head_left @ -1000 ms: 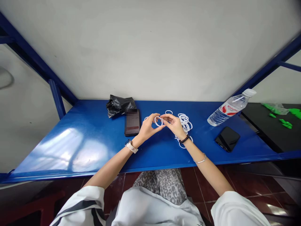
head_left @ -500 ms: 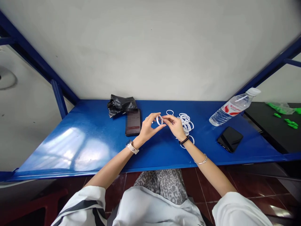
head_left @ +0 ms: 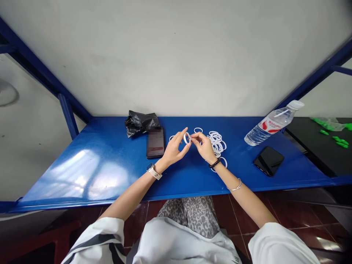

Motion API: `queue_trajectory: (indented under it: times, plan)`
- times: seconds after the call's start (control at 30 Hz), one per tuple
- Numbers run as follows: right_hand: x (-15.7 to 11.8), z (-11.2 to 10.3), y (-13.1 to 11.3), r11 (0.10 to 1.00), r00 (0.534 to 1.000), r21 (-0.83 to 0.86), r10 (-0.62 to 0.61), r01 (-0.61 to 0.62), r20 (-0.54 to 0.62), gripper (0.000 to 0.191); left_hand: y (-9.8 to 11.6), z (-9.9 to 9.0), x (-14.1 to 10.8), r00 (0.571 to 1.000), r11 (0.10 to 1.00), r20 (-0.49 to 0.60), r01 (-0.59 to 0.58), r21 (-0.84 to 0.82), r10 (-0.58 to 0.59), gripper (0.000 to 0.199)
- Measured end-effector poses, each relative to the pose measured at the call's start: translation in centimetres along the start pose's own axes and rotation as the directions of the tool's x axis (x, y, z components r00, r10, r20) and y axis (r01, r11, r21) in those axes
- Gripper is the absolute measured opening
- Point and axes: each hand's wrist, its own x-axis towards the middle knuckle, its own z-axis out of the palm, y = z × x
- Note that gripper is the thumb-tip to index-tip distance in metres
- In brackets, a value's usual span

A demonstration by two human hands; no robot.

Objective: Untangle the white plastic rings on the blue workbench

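A thin white ring (head_left: pixel 185 138) is held upright between my two hands, above the blue table (head_left: pixel 132 146). My left hand (head_left: pixel 173 149) grips it between thumb and fingertips, a watch on that wrist. From the other side, my right hand (head_left: pixel 204 145) pinches the ring's right edge with thumb and forefinger. Just beyond the right hand lies a loose pile of white rings (head_left: pixel 217 141), partly hidden by it. One single ring (head_left: pixel 198 130) rests behind the hands, and part of another (head_left: pixel 171 138) shows behind the left hand.
Left of my hands lies a lit phone (head_left: pixel 155 143), with a crumpled black plastic bag (head_left: pixel 140 121) behind it. To the right are a water bottle (head_left: pixel 271 126) and a dark phone (head_left: pixel 268 161). Green pieces (head_left: pixel 340 141) lie on a black surface at far right.
My left fingers have spread a little and shifted on the ring, which is turned slightly. The right hand keeps its pinch in nearly the same place.
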Motion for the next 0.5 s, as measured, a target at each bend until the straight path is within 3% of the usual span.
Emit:
queue_trajectory:
  times: [0.27, 0.5]
  plan:
    - [-0.1, 0.3, 0.6, 0.998, 0.999, 0.041, 0.053, -0.053, 0.004, 0.028, -0.2, -0.1, 0.2, 0.999, 0.998, 0.051, -0.017, -0.060, 0.021, 0.056]
    - [0.0, 0.4, 1.7, 0.992, 0.993, 0.054, 0.114, -0.115, 0.025, 0.032, -0.8, 0.4, 0.2, 0.982, 0.957, 0.092, 0.183, -0.227, -0.166, 0.053]
